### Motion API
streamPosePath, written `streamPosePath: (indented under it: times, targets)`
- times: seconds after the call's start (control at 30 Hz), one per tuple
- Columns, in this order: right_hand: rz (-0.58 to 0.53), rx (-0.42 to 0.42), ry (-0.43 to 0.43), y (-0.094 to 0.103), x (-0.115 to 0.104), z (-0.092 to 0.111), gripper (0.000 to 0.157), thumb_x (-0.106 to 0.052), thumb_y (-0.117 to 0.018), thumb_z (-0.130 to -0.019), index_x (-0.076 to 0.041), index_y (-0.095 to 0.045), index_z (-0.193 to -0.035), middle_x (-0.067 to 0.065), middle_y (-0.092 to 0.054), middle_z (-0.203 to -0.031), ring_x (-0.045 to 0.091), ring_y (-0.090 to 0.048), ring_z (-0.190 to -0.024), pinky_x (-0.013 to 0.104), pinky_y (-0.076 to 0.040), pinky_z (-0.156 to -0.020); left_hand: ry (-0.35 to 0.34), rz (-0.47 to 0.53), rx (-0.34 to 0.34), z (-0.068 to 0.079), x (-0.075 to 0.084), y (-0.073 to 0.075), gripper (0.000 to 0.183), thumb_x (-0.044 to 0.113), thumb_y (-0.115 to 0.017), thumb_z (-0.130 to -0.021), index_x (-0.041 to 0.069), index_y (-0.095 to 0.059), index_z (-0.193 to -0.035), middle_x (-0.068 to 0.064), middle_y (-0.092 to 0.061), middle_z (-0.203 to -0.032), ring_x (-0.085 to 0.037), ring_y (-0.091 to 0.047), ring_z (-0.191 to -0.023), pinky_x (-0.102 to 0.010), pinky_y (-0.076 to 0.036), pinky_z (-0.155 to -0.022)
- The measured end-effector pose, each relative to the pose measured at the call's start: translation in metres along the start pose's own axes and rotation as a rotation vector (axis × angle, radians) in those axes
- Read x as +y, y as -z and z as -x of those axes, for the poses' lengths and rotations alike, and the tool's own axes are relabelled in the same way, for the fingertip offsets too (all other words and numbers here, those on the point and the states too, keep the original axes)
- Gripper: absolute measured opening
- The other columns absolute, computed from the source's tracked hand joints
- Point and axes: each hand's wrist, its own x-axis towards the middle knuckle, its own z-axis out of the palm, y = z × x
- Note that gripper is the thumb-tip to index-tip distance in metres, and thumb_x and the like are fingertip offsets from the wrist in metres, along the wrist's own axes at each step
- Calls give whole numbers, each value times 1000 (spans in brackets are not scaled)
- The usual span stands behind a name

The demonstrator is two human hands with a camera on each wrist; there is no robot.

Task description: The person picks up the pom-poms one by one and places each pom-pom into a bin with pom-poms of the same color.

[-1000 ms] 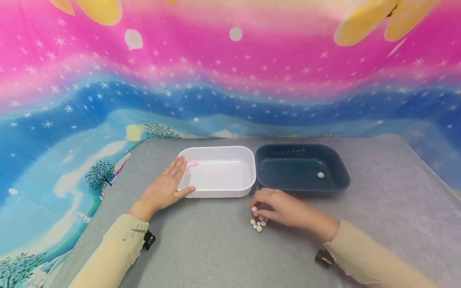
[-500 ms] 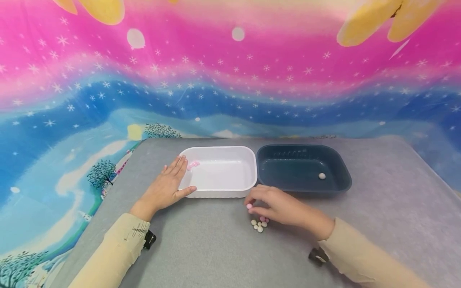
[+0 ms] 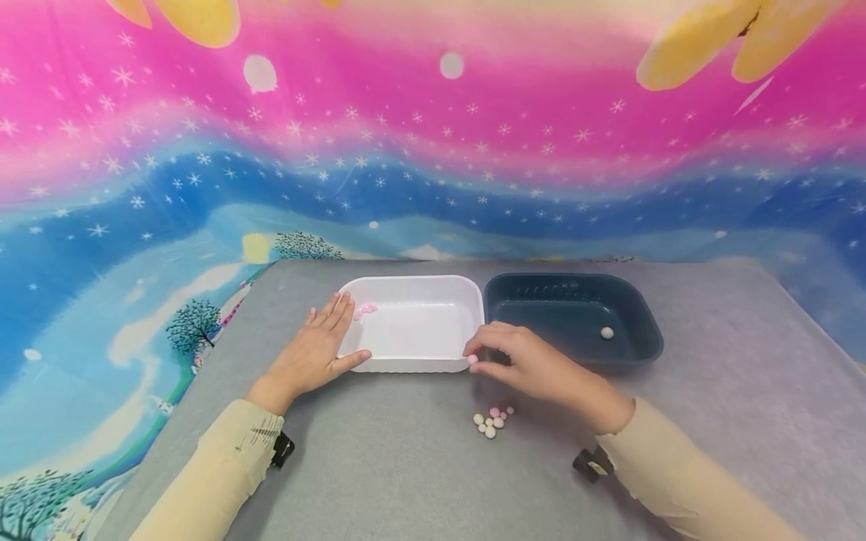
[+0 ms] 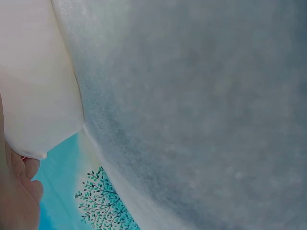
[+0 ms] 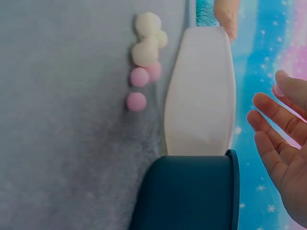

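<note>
My right hand (image 3: 524, 361) pinches a small pink ball (image 3: 473, 360) between thumb and finger, at the front right corner of the white tray (image 3: 419, 363). In the right wrist view, its other fingers spread loosely. My left hand (image 3: 311, 353) lies with straight fingers over the left end of that tray, its thumb along the front rim. Several pink bits (image 3: 365, 309) lie inside the tray near those fingers. Below my right hand, on the table, sits a cluster of cream balls (image 5: 145, 50) and pink balls (image 5: 136, 101).
A dark blue tray (image 3: 643, 361) stands right beside the white one, with one pale ball (image 3: 607, 333) in its right part. Both rest on a grey-covered table (image 3: 379, 466). A colourful printed cloth (image 3: 433, 150) hangs behind.
My right hand has lifted away from the ball cluster with the pink ball, up and forward to the white tray's corner. More of the pink balls now show. The left hand stays put.
</note>
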Motion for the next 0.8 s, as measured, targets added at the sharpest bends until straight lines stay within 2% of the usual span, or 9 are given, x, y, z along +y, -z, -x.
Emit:
streamPosePath:
  times: [0.27,0.57,0.8]
  targets:
    - [-28,26,-25,1,4,-9,13,-12,-73,-90,-13,-70,-102,-3,-69,-98,16,-65,-92,40,-56,-80,-7,-4,-4,-1,-1,1,96,60,-50,-96,-5,-14,-156,-21,-9,-166,-37,-7,-155,-61,-17,-121]
    - [-89,49,-44,-4,12,-14,13,-10,-72,-90,-12,-71,-102,-1,-70,-100,16,-64,-88,40,-57,-77,-15,0,-7,-1,-1,1,96,60,-50,-97,-6,-14,-156,-22,-8,-166,-37,-7,-155,-60,-18,-122]
    - [-93,53,-47,-8,17,-21,14,-9,-72,-90,-11,-71,-104,0,-72,-101,16,-65,-91,37,-57,-81,-19,-2,-9,-2,-2,0,96,60,-50,-97,-6,-14,-156,-22,-6,-166,-37,-6,-155,-60,-18,-122]
